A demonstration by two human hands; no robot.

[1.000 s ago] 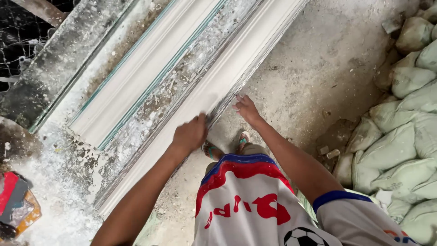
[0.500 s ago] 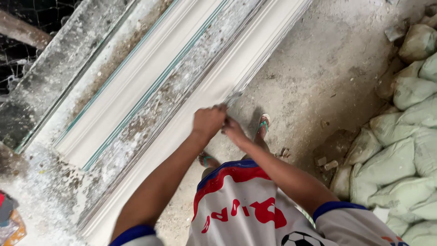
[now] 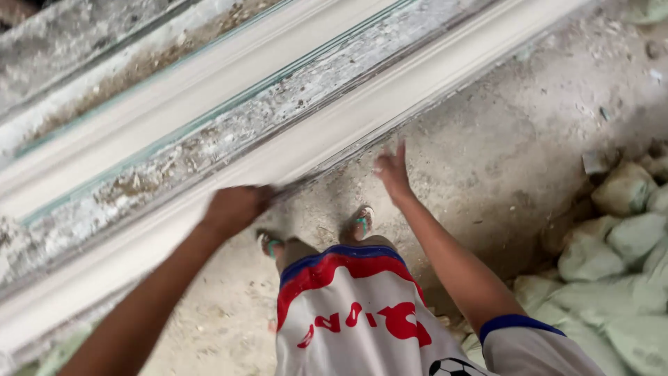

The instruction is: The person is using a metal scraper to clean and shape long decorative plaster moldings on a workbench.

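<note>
White plaster, that is what sits under my hands: a long moulding (image 3: 327, 132) lying on the bench and running from lower left up to upper right across my view. My left hand (image 3: 235, 207) is curled into a loose fist at the near edge of the moulding, knuckles up, touching or nearly touching it; blur keeps me from seeing whether anything is pinched inside. My right hand (image 3: 392, 173) is flat, fingers together and pointing up toward the same near edge, fingertips at it or just short of it. So the moulding lies straight ahead of both hands, its long axis crossing in front of me on the slant, and the two hands are spaced apart along that edge, left lower down the run, right higher up. A second white strip (image 3: 188, 94) lies parallel beyond it, with crusted, flaky bench surface (image 3: 229, 139) between. My sandalled feet (image 3: 360, 221) stand on the dusty floor (image 3: 515, 139), and pale green sacks (image 3: 612, 257) are heaped to my right.
</note>
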